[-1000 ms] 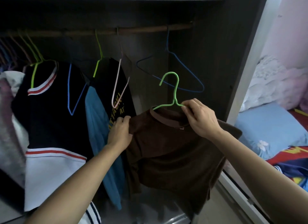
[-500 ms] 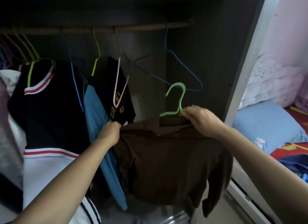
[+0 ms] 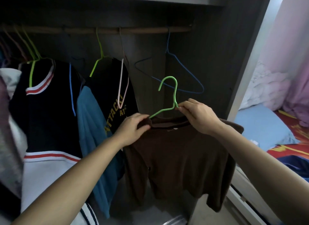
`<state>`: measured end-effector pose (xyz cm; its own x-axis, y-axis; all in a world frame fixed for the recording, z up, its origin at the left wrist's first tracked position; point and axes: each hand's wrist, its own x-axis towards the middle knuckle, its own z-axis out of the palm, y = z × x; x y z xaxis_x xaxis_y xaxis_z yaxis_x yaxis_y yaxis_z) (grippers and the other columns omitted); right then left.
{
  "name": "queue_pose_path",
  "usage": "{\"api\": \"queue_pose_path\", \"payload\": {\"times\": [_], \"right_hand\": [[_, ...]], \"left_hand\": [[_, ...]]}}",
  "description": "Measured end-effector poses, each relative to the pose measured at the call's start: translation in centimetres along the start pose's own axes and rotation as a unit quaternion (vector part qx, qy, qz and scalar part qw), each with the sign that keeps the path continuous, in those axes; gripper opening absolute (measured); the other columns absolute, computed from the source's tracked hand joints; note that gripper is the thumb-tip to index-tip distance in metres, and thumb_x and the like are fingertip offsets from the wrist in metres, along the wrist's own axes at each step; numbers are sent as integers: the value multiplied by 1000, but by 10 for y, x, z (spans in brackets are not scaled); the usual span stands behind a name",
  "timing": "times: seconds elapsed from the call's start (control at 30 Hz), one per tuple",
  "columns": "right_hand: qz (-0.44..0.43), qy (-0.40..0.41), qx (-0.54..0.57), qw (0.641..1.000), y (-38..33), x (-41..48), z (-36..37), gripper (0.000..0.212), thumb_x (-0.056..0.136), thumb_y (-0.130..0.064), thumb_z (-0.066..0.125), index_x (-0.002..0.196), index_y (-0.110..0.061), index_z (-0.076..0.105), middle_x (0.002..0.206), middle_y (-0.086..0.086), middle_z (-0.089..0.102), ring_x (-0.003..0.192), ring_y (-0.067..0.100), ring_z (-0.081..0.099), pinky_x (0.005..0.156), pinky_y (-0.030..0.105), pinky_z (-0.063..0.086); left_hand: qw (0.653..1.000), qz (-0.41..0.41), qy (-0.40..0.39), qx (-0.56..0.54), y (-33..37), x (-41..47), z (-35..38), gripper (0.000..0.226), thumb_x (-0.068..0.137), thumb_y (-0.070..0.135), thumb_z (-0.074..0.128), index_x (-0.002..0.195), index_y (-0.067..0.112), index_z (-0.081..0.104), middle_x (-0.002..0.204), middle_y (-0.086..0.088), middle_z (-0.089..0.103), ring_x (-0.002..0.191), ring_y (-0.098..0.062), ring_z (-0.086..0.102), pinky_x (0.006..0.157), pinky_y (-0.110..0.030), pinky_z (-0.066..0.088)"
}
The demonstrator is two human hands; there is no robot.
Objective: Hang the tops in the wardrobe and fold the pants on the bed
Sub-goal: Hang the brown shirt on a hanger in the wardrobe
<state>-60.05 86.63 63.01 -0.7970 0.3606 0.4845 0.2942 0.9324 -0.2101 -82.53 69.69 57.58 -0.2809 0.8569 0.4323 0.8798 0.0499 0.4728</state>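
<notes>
A brown top (image 3: 177, 159) hangs on a green hanger (image 3: 173, 94) that I hold in front of the open wardrobe, well below the wooden rail (image 3: 142, 30). My right hand (image 3: 197, 116) pinches the hanger at the base of its hook, over the top's right shoulder. My left hand (image 3: 133, 127) grips the top's collar and left shoulder, where the hanger's left arm enters the neck opening. The hook points up and left, free of the rail.
On the rail hang an empty blue hanger (image 3: 168, 70), a black top with yellow lettering (image 3: 113, 97), a teal garment (image 3: 90, 124) and a black-and-white top (image 3: 41, 107). The wardrobe's side panel (image 3: 247, 57) stands right; beyond it lies a bed with a blue pillow (image 3: 262, 124).
The hanger has turned upright and risen slightly. My left hand has slid right from the sleeve area to the collar by the hanger's left arm. The top now hangs squarer.
</notes>
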Motion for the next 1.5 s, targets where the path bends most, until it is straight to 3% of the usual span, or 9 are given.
{"api": "queue_pose_path", "payload": {"times": [0.23, 0.37, 0.5, 0.63, 0.73, 0.9, 1.1, 1.23, 1.5], "right_hand": [[25, 17, -80, 996, -4, -5, -24, 35, 104, -45, 35, 123, -30, 59, 105, -8, 59, 93, 22, 63, 71, 40, 53], [45, 59, -110, 991, -17, -4, -37, 35, 103, -46, 36, 121, -31, 62, 101, -7, 60, 90, 23, 63, 66, 40, 53], [107, 48, -118, 986, -27, 1, -46, 27, 103, -41, 44, 110, -28, 66, 95, -4, 66, 90, 25, 62, 71, 41, 52], [232, 21, 36, 972, -35, 13, -49, 24, 100, -31, 55, 105, -16, 73, 93, 0, 69, 88, 20, 61, 76, 36, 48], [328, 39, 272, 904, -37, 30, -47, 16, 93, -26, 67, 98, -14, 77, 94, 8, 75, 88, 23, 69, 87, 42, 57], [325, 45, 512, 794, -51, 77, -49, 26, 87, -4, 65, 112, -2, 71, 112, 26, 69, 96, 35, 68, 97, 48, 52], [172, 83, 513, 837, -60, 151, -33, 42, 89, 0, 59, 130, -11, 62, 115, 11, 72, 109, 25, 68, 102, 35, 51], [112, 110, 520, 840, -66, 209, -17, 44, 92, 3, 57, 135, -5, 55, 116, 10, 68, 101, 14, 65, 90, 17, 49], [115, 51, 465, 877, -53, 261, 60, 42, 92, 5, 55, 134, -1, 55, 127, 16, 63, 118, 23, 60, 107, 35, 44]], "left_hand": [[987, 6, 122, -104, 16, 23, -15, 25, 102, 19, 50, 114, 12, 70, 100, 5, 71, 91, -6, 65, 77, -10, 47], [999, -6, 49, 19, 16, 43, -20, 20, 103, 20, 42, 106, 17, 62, 87, -2, 67, 79, -19, 64, 69, -37, 53], [994, -41, 26, 101, 19, 52, -30, 24, 95, 8, 49, 112, 19, 62, 108, -2, 66, 98, -23, 62, 81, -38, 54], [980, 89, 150, 98, 30, 53, -56, 16, 94, 20, 53, 105, 17, 65, 101, 1, 65, 89, -20, 62, 73, -36, 53], [960, 139, 199, 142, 31, 71, -92, 18, 93, 17, 53, 107, 13, 64, 106, -3, 63, 96, -23, 60, 76, -36, 52], [943, 44, 206, 257, 16, 112, -154, 44, 91, 22, 54, 133, 11, 50, 136, -12, 48, 126, -32, 44, 101, -45, 42], [909, -88, 204, 352, 1, 140, -197, 51, 92, 27, 53, 136, 5, 42, 149, -23, 35, 134, -40, 34, 106, -53, 35], [888, -95, 192, 407, -17, 160, -215, 67, 91, 31, 55, 150, 15, 30, 162, -10, 15, 149, -30, 11, 115, -57, 13], [894, -107, 188, 393, -59, 162, -206, 79, 89, 24, 57, 156, 17, 17, 163, -4, 16, 150, -21, 11, 118, -48, 15]]}}
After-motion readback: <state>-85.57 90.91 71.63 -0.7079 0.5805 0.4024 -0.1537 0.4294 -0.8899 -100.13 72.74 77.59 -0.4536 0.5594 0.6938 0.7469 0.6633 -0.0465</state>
